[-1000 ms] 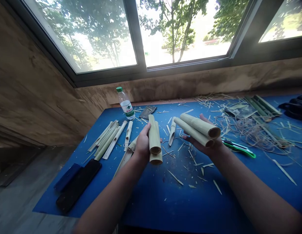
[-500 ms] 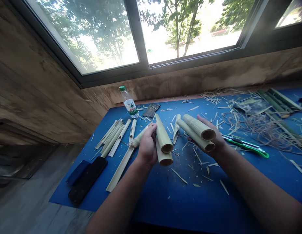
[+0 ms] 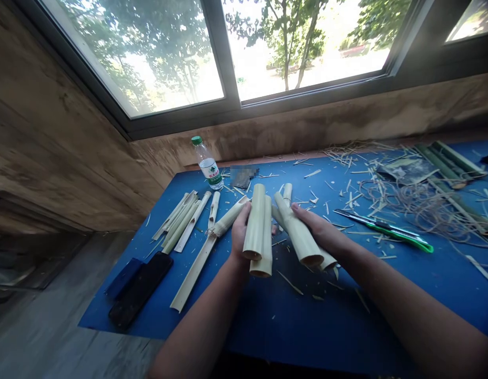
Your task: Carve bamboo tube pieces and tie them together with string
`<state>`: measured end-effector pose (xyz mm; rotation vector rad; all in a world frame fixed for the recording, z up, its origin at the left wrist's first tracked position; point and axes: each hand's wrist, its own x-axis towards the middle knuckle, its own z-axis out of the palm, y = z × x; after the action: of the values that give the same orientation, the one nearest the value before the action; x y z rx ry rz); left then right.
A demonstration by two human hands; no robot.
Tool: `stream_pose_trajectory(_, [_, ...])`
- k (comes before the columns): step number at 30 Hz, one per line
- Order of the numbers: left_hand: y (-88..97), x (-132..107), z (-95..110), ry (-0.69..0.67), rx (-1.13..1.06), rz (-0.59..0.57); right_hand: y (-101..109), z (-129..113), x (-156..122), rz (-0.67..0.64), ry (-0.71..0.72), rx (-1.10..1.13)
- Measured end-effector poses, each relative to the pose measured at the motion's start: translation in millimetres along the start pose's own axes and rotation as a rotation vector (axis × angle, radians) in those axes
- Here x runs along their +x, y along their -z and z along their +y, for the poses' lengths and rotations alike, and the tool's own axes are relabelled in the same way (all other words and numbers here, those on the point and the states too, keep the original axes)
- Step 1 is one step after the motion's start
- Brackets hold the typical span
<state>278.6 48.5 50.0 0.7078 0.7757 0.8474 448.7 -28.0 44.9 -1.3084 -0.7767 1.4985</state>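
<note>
My left hand (image 3: 241,231) is closed around a pair of pale bamboo tubes (image 3: 255,226), one overlapping the other, their cut ends toward me. A second pair of bamboo tubes (image 3: 301,237) is in my right hand (image 3: 313,223), tilted with the near ends to the right; its fingers are mostly hidden beneath them. Both pairs are above the blue table (image 3: 267,326). Left of my left hand lies a split bamboo piece (image 3: 192,273) with a bound tube section (image 3: 228,218) at its upper end. Behind the right pair, a short bamboo piece (image 3: 287,190) partly shows.
Several split bamboo strips (image 3: 181,221) and a dark phone (image 3: 141,292) lie at left. A water bottle (image 3: 210,168) stands near the wall. At right are a green utility knife (image 3: 389,230), tangled fibres (image 3: 409,202) and green bamboo pieces (image 3: 445,163). Shavings litter the table.
Both pairs of tubes have turned in my hands, so their open ends face more downward. My right hand has shifted left, bringing its pair closer to the left one.
</note>
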Motion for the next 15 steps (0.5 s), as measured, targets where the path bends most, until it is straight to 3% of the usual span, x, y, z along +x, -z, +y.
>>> stream_pose_trajectory(5, [3.8,-6,-7,-0.158,0.090,-0.063,-2,7,1,-0.077,0.019,0.141])
stream_pose_trajectory(10, [-1.0,-15,-19,-0.440,0.318,-0.135,-4,17,-1,-0.187,0.088,-0.043])
stream_pose_trajectory(15, [-2.1,-22,-27,-0.610,0.552,-0.193,-7,18,-2,-0.194,0.033,0.068])
